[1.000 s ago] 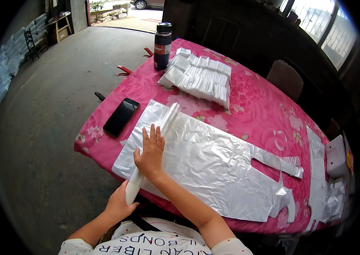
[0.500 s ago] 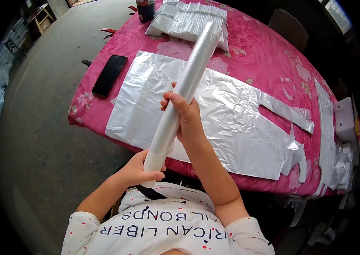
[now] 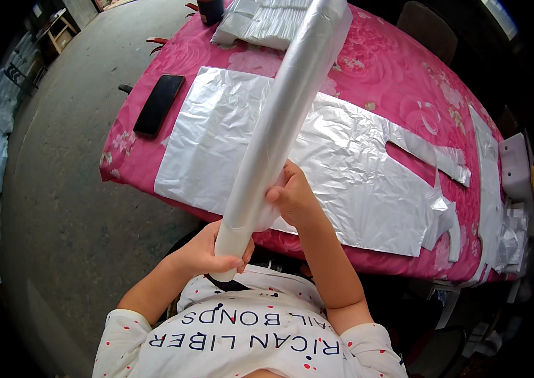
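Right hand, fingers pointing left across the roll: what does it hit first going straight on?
The right hand already wraps the plastic roll. Past that the way looks free, only floor below; depth is unclear.

Flat plastic bag (image 3: 317, 151) lies on the table (image 3: 405, 82); phone (image 3: 159, 104) just left of it, bag stack (image 3: 261, 22) behind it.

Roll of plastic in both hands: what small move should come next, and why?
Probably lower the roll back toward the table. Both the left hand and the right hand grip its near end, so its long far end hangs unsupported in the air above the flat plastic bag, which lies spread out on the pink cloth.
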Demonstrator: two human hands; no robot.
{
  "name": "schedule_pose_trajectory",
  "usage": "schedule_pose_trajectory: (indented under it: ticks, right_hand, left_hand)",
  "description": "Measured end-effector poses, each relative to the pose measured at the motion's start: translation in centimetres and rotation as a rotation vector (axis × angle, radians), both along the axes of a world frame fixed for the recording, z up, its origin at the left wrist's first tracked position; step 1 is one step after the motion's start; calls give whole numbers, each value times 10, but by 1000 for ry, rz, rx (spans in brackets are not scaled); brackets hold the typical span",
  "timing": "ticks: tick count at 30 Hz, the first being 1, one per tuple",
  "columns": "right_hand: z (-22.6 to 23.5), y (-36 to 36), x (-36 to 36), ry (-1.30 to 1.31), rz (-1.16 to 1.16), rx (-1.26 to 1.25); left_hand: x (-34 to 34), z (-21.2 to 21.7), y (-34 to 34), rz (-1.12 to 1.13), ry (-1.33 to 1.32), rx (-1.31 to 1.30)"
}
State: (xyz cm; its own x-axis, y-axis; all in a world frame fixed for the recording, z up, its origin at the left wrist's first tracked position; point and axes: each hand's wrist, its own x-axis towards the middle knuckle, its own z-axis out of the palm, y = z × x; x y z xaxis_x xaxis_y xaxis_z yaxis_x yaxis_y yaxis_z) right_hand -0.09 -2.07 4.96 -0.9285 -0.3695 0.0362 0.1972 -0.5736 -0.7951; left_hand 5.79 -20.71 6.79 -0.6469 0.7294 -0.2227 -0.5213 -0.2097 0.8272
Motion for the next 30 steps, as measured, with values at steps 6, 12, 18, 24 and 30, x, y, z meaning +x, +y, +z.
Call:
schedule_pose_trajectory:
  ticks: [6, 12, 18, 24, 30]
  right_hand:
    - [-12, 22, 14, -29, 40, 92]
    - [-6, 11, 22, 83, 123, -96]
    - [11, 17, 29, 102, 157, -71]
    - [19, 6, 35, 171, 174, -74]
    - [21, 11, 48, 80, 55, 502]
  left_hand:
    - [-2, 0, -3, 71, 54, -35]
    - [1, 3, 3, -144, -95, 174]
    - [8, -25, 10, -103, -361, 422]
    - [24, -62, 21, -516, -772, 1099]
    - [-10, -29, 12, 46, -277, 142]
